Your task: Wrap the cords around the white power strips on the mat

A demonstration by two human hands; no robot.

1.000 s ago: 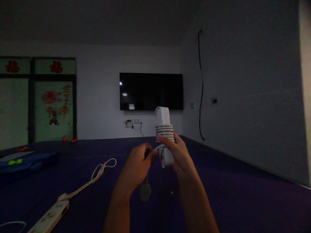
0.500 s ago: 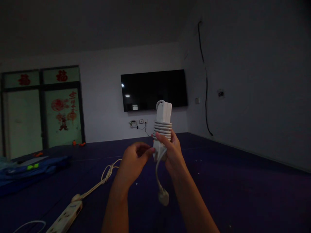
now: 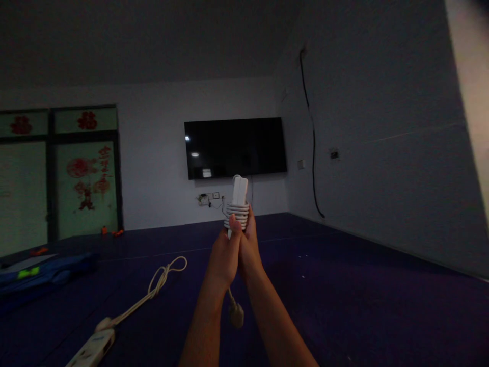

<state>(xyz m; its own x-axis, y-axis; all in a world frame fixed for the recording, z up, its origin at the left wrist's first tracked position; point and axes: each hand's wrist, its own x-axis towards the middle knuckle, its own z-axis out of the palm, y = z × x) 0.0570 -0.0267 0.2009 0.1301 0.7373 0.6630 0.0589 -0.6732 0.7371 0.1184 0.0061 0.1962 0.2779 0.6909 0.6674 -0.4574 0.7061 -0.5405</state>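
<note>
Over the dark floor (image 3: 344, 285), facing the television (image 3: 235, 148), my left hand (image 3: 225, 255) and right hand (image 3: 250, 250) press together — both clasping the lower end of the upright power strip (image 3: 240, 191), its cord (image 3: 237, 214) wound around it; the plug (image 3: 237, 315) hangs below.

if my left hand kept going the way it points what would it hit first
The cord coiled round the power strip; the left hand seems to touch it. Beyond that, probably only the far wall, though depth is unclear.
</note>
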